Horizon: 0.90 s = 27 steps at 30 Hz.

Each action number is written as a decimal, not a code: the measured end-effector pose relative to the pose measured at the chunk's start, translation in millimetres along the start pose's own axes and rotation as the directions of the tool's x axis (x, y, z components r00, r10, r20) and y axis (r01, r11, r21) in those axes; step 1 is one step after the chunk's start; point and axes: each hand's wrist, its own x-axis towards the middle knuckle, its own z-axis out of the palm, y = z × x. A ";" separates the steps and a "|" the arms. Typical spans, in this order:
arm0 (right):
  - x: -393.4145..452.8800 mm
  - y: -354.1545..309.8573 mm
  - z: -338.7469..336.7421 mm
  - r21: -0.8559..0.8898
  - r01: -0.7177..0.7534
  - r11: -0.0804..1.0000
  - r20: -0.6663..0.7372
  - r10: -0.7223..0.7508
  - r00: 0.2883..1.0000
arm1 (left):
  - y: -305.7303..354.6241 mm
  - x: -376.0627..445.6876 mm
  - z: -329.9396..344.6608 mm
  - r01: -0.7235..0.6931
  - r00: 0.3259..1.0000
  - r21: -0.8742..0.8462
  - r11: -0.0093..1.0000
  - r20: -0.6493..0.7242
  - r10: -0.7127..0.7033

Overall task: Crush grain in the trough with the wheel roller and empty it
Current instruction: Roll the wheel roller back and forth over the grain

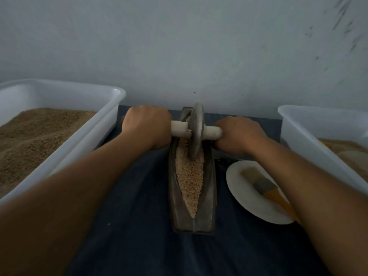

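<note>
Under both hands (146,127) — axle ends hidden, seemingly.

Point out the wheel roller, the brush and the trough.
wheel roller (196,130): head view, on the face of the metal disc.
brush (263,183): head view, on the dark ferrule below the bristles.
trough (210,188): head view, on its bare right wall.

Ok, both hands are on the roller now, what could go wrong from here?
1. The grain is heaped near the trough rim; hard rolling could spill it onto the cloth.
2. The wheel sits toward the far end; overshooting may run it off.
3. The right hand passes above the plate and brush; the forearm could knock them.
</note>
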 end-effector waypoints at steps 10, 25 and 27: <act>-33.4 -12.7 11.2 -0.025 -0.051 0.998 -0.240 0.044 0.970 | 10.0 -36.8 3.0 0.035 0.982 0.004 0.999 -0.188 -0.033; -107.5 -36.5 12.4 -0.051 0.017 0.999 -0.524 -0.041 0.851 | 17.0 -100.6 -7.3 -0.042 0.893 -0.080 0.996 -0.450 0.001; -113.5 -38.0 13.3 -0.037 0.014 0.999 -0.528 -0.031 0.849 | 16.3 -105.7 -8.5 -0.057 0.885 -0.100 0.993 -0.466 0.004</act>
